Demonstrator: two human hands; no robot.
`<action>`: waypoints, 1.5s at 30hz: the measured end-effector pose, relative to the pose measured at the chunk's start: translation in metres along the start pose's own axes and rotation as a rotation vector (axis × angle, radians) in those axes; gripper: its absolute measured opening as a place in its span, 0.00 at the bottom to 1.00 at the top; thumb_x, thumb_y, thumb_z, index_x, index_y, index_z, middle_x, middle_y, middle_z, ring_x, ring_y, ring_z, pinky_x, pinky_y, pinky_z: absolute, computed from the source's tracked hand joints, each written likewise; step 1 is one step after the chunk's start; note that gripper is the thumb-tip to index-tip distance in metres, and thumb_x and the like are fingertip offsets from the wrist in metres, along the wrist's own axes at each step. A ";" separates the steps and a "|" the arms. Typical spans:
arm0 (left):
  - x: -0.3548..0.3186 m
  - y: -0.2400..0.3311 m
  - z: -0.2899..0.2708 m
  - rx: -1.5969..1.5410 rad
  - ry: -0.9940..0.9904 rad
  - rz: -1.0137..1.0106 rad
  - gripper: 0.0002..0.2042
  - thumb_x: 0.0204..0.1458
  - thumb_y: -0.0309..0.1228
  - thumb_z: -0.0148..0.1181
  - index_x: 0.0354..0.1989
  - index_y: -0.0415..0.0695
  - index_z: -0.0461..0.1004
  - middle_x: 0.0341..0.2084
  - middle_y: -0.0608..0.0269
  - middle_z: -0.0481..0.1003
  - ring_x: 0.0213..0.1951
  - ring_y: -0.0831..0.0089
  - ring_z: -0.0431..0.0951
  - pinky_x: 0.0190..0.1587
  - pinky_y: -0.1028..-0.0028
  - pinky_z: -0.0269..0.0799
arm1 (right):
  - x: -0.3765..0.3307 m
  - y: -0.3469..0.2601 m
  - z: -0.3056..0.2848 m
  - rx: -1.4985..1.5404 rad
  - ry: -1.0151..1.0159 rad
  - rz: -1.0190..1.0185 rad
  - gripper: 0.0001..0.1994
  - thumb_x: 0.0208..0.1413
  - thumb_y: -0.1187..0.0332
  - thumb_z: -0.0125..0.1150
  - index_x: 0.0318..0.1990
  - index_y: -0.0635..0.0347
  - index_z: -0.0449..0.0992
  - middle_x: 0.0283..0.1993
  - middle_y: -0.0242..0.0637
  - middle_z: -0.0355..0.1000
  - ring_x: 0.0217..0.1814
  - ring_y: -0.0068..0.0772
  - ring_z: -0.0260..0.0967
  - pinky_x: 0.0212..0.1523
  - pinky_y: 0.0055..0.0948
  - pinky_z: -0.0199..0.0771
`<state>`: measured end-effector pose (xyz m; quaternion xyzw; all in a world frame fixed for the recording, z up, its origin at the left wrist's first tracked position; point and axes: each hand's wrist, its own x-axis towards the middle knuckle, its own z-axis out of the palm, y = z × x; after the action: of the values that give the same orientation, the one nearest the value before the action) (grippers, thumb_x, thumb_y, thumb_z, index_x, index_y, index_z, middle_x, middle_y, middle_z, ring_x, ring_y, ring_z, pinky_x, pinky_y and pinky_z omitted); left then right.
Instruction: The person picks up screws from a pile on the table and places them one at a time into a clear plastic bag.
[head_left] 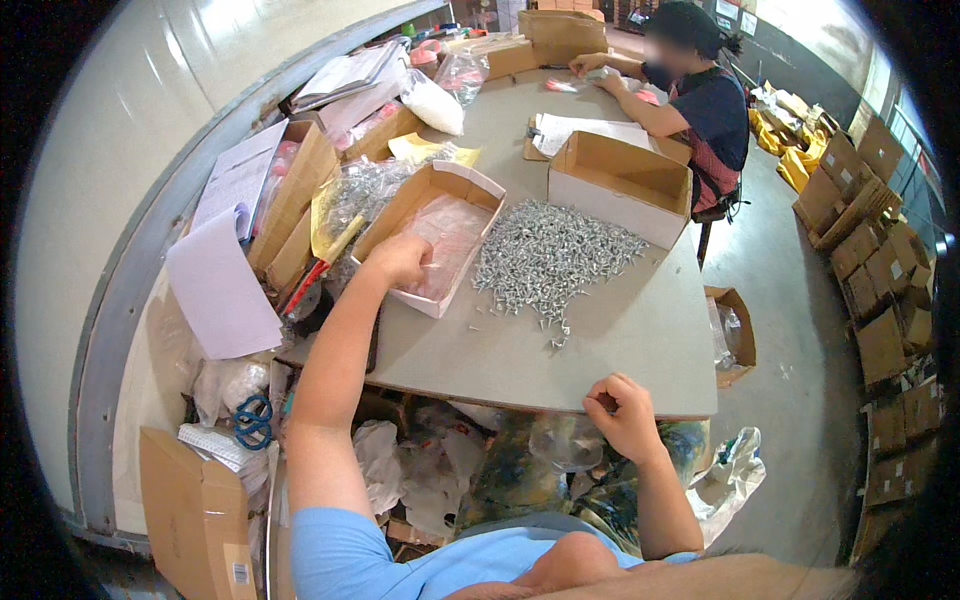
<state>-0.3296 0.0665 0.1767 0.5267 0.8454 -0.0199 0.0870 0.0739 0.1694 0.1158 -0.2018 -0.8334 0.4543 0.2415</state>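
At the left, my left hand (400, 261) reaches over the near side of an open white cardboard box (432, 303). Its fingers are curled against the clear plastic bags (445, 235) inside, pinching at one; the fingertips are partly hidden. My right hand (622, 412) is closed, thumb against curled fingers, at the table's near edge. A clear plastic bag (566, 443) sits just below and left of it, above my lap; whether those fingers grip it I cannot make out. Right of the box lies a large spread pile of silver screws (550, 257).
Behind the screws stands another open box (620, 185), beside a clipboard with papers (590, 134). A co-worker (705, 110) sits at the far right of the table. Cartons, papers (222, 290) and bags crowd the left side. Blue-handled scissors (253, 422) hang low left.
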 end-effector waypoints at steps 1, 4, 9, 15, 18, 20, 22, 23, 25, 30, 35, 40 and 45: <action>0.001 0.001 -0.003 -0.019 -0.009 -0.040 0.12 0.39 0.34 0.66 0.33 0.45 0.79 0.28 0.52 0.78 0.34 0.58 0.79 0.39 0.64 0.73 | 0.000 0.002 0.000 -0.008 -0.004 -0.004 0.04 0.46 0.75 0.63 0.28 0.62 0.73 0.27 0.39 0.67 0.26 0.35 0.67 0.28 0.29 0.67; -0.001 -0.008 -0.008 -0.228 0.155 -0.025 0.10 0.45 0.35 0.62 0.32 0.42 0.79 0.29 0.49 0.78 0.35 0.57 0.78 0.40 0.63 0.72 | 0.000 0.002 -0.002 -0.011 -0.024 0.002 0.04 0.46 0.75 0.63 0.29 0.61 0.73 0.28 0.39 0.68 0.27 0.37 0.68 0.29 0.29 0.68; -0.013 -0.025 0.000 -0.141 0.542 0.297 0.12 0.53 0.34 0.55 0.34 0.36 0.77 0.26 0.51 0.77 0.28 0.59 0.78 0.34 0.66 0.71 | 0.009 -0.002 -0.001 -0.048 -0.090 0.000 0.06 0.47 0.75 0.60 0.34 0.61 0.73 0.34 0.44 0.69 0.34 0.46 0.68 0.37 0.36 0.70; -0.044 0.045 -0.004 -0.923 0.504 -0.028 0.04 0.54 0.24 0.56 0.32 0.35 0.72 0.24 0.64 0.76 0.26 0.79 0.75 0.25 0.79 0.70 | 0.071 0.026 -0.006 -0.536 0.086 -0.116 0.26 0.44 0.78 0.52 0.55 0.58 0.65 0.57 0.51 0.60 0.60 0.57 0.56 0.59 0.43 0.61; -0.045 0.043 0.007 -0.791 0.618 -0.125 0.04 0.55 0.26 0.54 0.32 0.37 0.70 0.25 0.59 0.78 0.27 0.71 0.79 0.25 0.74 0.72 | 0.101 0.025 0.010 -0.604 -0.009 -0.121 0.27 0.45 0.79 0.50 0.58 0.59 0.63 0.60 0.50 0.58 0.64 0.56 0.53 0.62 0.42 0.58; -0.044 0.035 0.009 -0.589 0.688 -0.175 0.05 0.53 0.26 0.56 0.33 0.37 0.71 0.26 0.56 0.78 0.28 0.64 0.79 0.29 0.69 0.73 | 0.112 0.019 0.020 -0.582 -0.114 -0.141 0.27 0.46 0.79 0.49 0.58 0.59 0.64 0.62 0.49 0.58 0.64 0.55 0.53 0.63 0.41 0.57; -0.044 0.027 0.006 -0.286 0.724 -0.220 0.07 0.51 0.27 0.58 0.35 0.36 0.74 0.27 0.51 0.77 0.29 0.55 0.78 0.34 0.64 0.73 | 0.112 0.020 0.027 -0.595 -0.171 -0.209 0.25 0.46 0.79 0.48 0.57 0.59 0.66 0.61 0.48 0.59 0.64 0.54 0.53 0.63 0.42 0.57; -0.045 0.021 0.006 -0.241 0.786 -0.162 0.08 0.51 0.28 0.58 0.35 0.36 0.75 0.28 0.50 0.77 0.30 0.55 0.78 0.35 0.64 0.73 | 0.110 0.019 0.030 -0.599 -0.200 -0.244 0.24 0.47 0.79 0.48 0.56 0.59 0.67 0.61 0.48 0.59 0.64 0.53 0.54 0.63 0.42 0.57; -0.046 0.014 0.006 -0.156 0.904 -0.044 0.09 0.50 0.29 0.59 0.34 0.37 0.78 0.32 0.50 0.77 0.33 0.55 0.77 0.39 0.64 0.72 | 0.100 0.014 0.028 -0.527 -0.213 -0.251 0.24 0.45 0.80 0.48 0.54 0.60 0.69 0.59 0.47 0.61 0.62 0.53 0.55 0.63 0.42 0.58; -0.051 0.012 0.002 -0.323 0.887 -0.148 0.06 0.47 0.26 0.60 0.32 0.37 0.79 0.34 0.49 0.76 0.35 0.57 0.77 0.40 0.66 0.72 | 0.066 0.008 0.013 -0.410 -0.267 -0.216 0.25 0.43 0.81 0.48 0.54 0.62 0.67 0.59 0.46 0.59 0.64 0.50 0.52 0.65 0.41 0.55; -0.055 0.040 0.000 -0.645 0.760 -0.239 0.07 0.46 0.22 0.59 0.34 0.36 0.77 0.33 0.50 0.77 0.36 0.59 0.79 0.39 0.67 0.73 | 0.040 0.001 -0.010 -0.239 -0.217 -0.137 0.24 0.43 0.82 0.47 0.53 0.62 0.68 0.56 0.46 0.62 0.59 0.49 0.58 0.61 0.39 0.60; -0.023 0.020 0.017 -0.235 0.488 0.004 0.15 0.42 0.25 0.61 0.41 0.38 0.74 0.37 0.47 0.77 0.40 0.56 0.78 0.41 0.65 0.75 | 0.035 0.014 -0.013 -0.016 -0.021 -0.030 0.22 0.45 0.84 0.46 0.50 0.61 0.70 0.53 0.40 0.64 0.51 0.36 0.65 0.52 0.27 0.66; 0.002 0.021 0.016 -0.066 0.241 -0.058 0.13 0.42 0.29 0.61 0.37 0.39 0.77 0.35 0.44 0.77 0.39 0.51 0.78 0.44 0.60 0.72 | 0.034 0.033 -0.010 0.108 0.093 -0.041 0.20 0.45 0.82 0.48 0.49 0.60 0.71 0.52 0.42 0.65 0.48 0.38 0.67 0.48 0.30 0.69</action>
<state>-0.3099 0.0754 0.1620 0.4976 0.8647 0.0689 0.0016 0.0566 0.2115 0.0992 -0.1924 -0.7995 0.4838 0.2996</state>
